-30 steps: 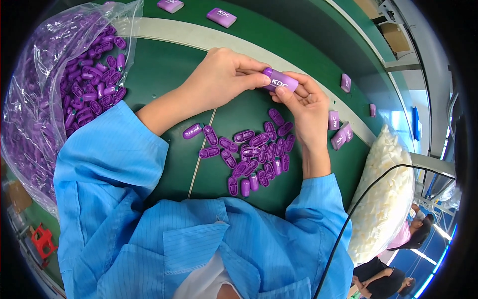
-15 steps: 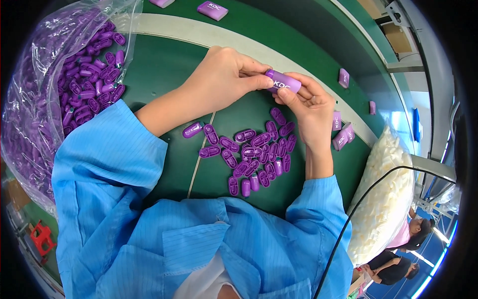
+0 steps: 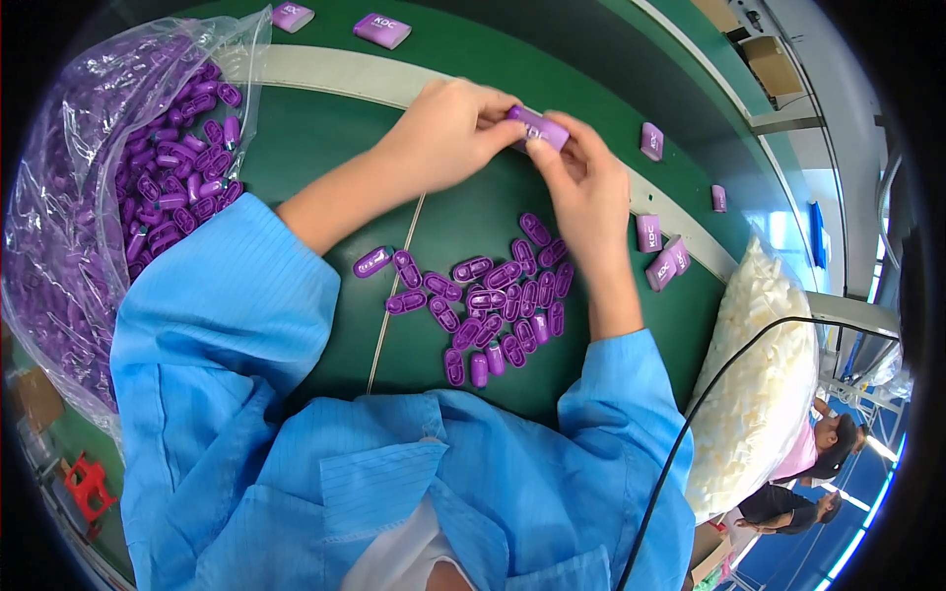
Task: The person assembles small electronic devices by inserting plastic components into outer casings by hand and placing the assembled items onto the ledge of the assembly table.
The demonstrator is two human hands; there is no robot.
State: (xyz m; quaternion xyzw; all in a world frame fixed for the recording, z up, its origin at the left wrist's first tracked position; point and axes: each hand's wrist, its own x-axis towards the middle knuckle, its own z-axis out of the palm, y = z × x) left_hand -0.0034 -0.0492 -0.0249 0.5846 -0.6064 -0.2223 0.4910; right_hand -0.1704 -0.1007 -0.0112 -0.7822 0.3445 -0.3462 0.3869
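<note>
Both my hands meet over the far side of the green table, on one light purple case (image 3: 544, 128) with white lettering. The fingertips of my left hand (image 3: 448, 133) pinch its left end, where my fingers partly hide a darker purple part. Around its right end, the thumb and fingers of my right hand (image 3: 586, 187) are closed. Below my hands lies a loose group of darker purple oval caps (image 3: 503, 274), most with their hollow side up. One cap (image 3: 373, 262) lies apart at the left of the group.
A clear plastic bag (image 3: 74, 167) full of purple caps stands at the left. Beyond a pale rail (image 3: 335, 67), light purple cases (image 3: 382, 31) lie on a green belt. At the right are more cases (image 3: 648, 232), a bag of whitish pieces (image 3: 754, 394) and a black cable (image 3: 680, 433).
My hands have shifted a little left and away with the case between them. The whole view has shifted slightly, and the cases across the rail appear farther left.
</note>
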